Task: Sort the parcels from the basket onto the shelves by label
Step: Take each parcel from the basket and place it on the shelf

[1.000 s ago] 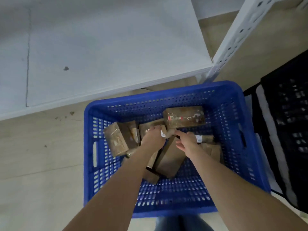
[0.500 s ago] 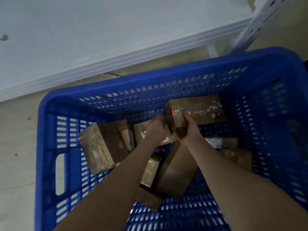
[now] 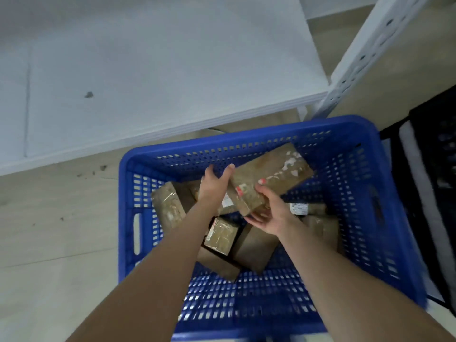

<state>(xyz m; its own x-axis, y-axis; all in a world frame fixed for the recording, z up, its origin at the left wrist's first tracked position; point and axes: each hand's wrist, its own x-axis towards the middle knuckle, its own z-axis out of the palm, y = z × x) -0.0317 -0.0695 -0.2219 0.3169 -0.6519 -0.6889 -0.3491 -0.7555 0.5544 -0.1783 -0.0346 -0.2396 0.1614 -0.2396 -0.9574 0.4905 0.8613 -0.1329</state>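
Note:
A blue perforated basket (image 3: 385,193) stands on the floor with several brown taped parcels inside. I hold a long brown parcel (image 3: 274,172) tilted above the others, its near end carrying a red and white label. My left hand (image 3: 214,186) grips its left edge, thumb on top. My right hand (image 3: 270,211) cups the near end from below, thumb pressed beside the label. Other parcels lie beneath: one at the left (image 3: 169,207), a small one (image 3: 222,234) in the middle and one at the right (image 3: 320,227).
A white shelf board (image 3: 148,70) spans the area beyond the basket. A white perforated upright post (image 3: 365,53) rises at the right. A black crate (image 3: 436,169) stands to the right of the basket. Beige floor (image 3: 49,243) lies to the left.
Both hands have lifted the long parcel out of the pile and tilted it up. The view has drawn back from the basket.

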